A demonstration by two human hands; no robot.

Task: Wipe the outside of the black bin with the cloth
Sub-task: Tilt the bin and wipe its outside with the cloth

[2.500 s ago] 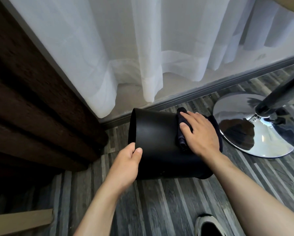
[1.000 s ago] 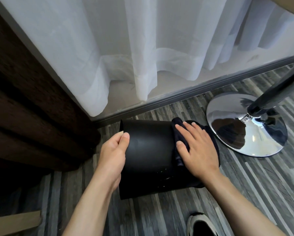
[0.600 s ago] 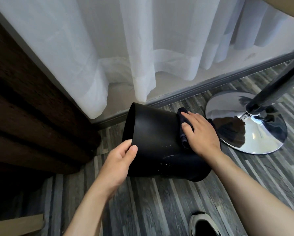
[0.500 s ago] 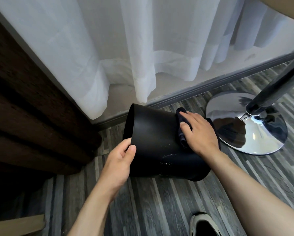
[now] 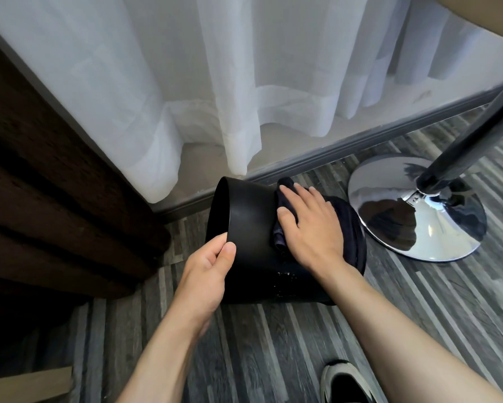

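Note:
The black bin [image 5: 251, 228] lies on its side on the grey wood-look floor, its open mouth turned left. My left hand [image 5: 208, 270] grips the rim at the mouth, thumb outside and fingers inside. My right hand [image 5: 310, 228] lies flat on a dark cloth [image 5: 279, 237] pressed against the upper side of the bin. The cloth spreads under the palm and drapes toward the bin's base at the right. Pale specks mark the lower part of the bin's wall.
A chrome round base [image 5: 416, 207] with a dark pole [image 5: 474, 135] stands just right of the bin. White sheer curtains [image 5: 244, 82] hang behind, above a grey skirting. A dark brown curtain [image 5: 55, 184] fills the left. A shoe [image 5: 346, 382] shows at the bottom edge.
The bin was tipped up and turned slightly from a second ago. My right hand with the cloth slid a little toward the far top of the bin. My left hand kept its hold on the rim.

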